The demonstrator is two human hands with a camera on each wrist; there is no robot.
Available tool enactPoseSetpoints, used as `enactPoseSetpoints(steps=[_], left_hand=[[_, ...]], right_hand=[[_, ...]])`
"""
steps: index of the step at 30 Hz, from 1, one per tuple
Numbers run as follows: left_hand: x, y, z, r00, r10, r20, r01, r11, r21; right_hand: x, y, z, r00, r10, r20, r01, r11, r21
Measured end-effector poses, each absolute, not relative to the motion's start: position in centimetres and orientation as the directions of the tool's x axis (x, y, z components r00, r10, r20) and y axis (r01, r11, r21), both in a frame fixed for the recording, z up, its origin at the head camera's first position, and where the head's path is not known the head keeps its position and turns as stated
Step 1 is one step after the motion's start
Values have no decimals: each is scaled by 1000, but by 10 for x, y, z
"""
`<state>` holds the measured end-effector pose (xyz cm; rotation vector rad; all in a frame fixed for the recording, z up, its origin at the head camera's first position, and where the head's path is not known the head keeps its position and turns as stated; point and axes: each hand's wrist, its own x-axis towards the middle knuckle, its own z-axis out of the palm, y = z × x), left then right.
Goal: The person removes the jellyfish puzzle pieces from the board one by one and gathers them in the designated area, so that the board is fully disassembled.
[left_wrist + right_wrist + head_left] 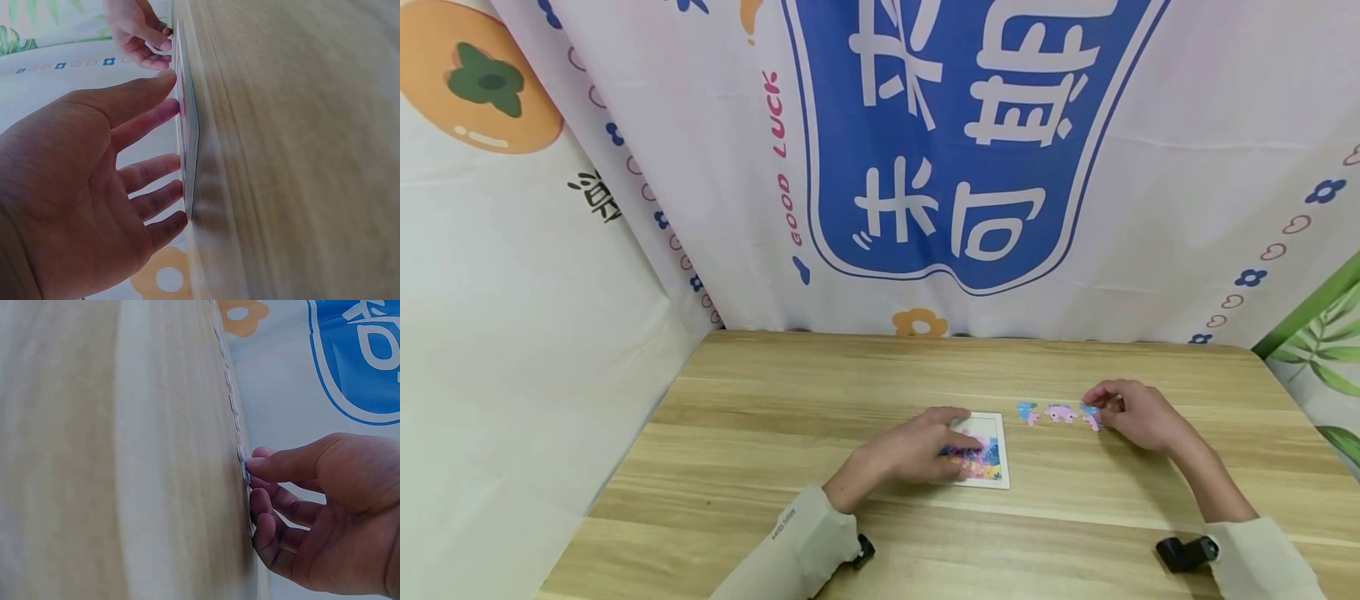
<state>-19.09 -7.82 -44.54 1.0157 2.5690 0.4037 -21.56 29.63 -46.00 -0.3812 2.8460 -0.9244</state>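
A left hand (917, 454) rests spread-fingered on a puzzle board (991, 450) at mid-counter (775, 417) while the right hand (1131, 412) pinches the rightmost of three loose puzzle pieces (1092, 415) just right of it; a careless drag could scatter the neighbouring pieces.

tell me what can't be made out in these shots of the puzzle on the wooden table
- Head view: the left hand lies over the white-framed puzzle board, hiding much of its picture.
- Head view: the loose pink and blue puzzle pieces are too small to read; the right hand covers the nearest one.
- Left wrist view: the board shows edge-on only, face unseen.
- Right wrist view: the pieces are edge-on and blurred; whether the fingertips pinch or only touch is unclear.
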Motion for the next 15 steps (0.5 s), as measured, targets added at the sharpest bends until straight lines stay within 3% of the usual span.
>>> enactPoseSetpoints(steps=[11, 15], left_hand=[[-195, -84, -439, -674, 703, -227, 552, 684, 477], [-196, -91, -434, -684, 694, -226, 552, 694, 462]], right_hand=[[-210, 278, -449, -959, -280, -30, -203, 761, -617], [-209, 260, -446, -950, -312, -6, -242, 749, -616]])
